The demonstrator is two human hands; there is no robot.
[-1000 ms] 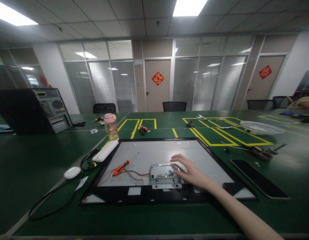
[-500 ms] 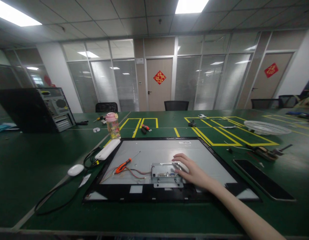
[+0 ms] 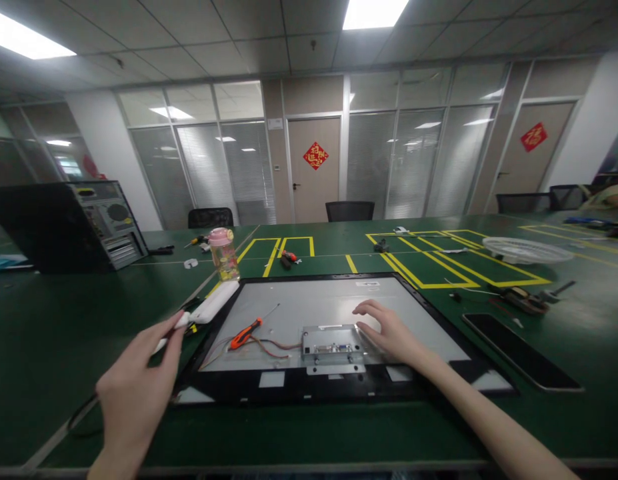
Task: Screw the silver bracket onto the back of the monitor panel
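My left hand (image 3: 139, 370) is closed in a pinch on a small white piece (image 3: 183, 320) of a kind I cannot make out. That piece lies against or just in front of the near end of a long white bar (image 3: 216, 303). My right hand (image 3: 389, 333) is open, fingers loosely curved, beside the right end of a metal box with ports (image 3: 331, 341). This box sits on the grey back of a flat display panel (image 3: 289, 300) with a black frame. An orange-and-black screwdriver (image 3: 246, 333) lies on the panel, across thin wires (image 3: 271, 347).
Behind the bar stands a pink-lidded bottle (image 3: 225, 257). A black computer case (image 3: 59, 227) is at left, a phone (image 3: 521, 353) at right. Farther back lie a red-and-black tool (image 3: 289, 259) and a white round mesh piece (image 3: 526, 250).
My left hand has come into view from the lower left and pinches the white piece, covering most of the white mouse-like object. My right hand has shifted slightly away from the metal box.
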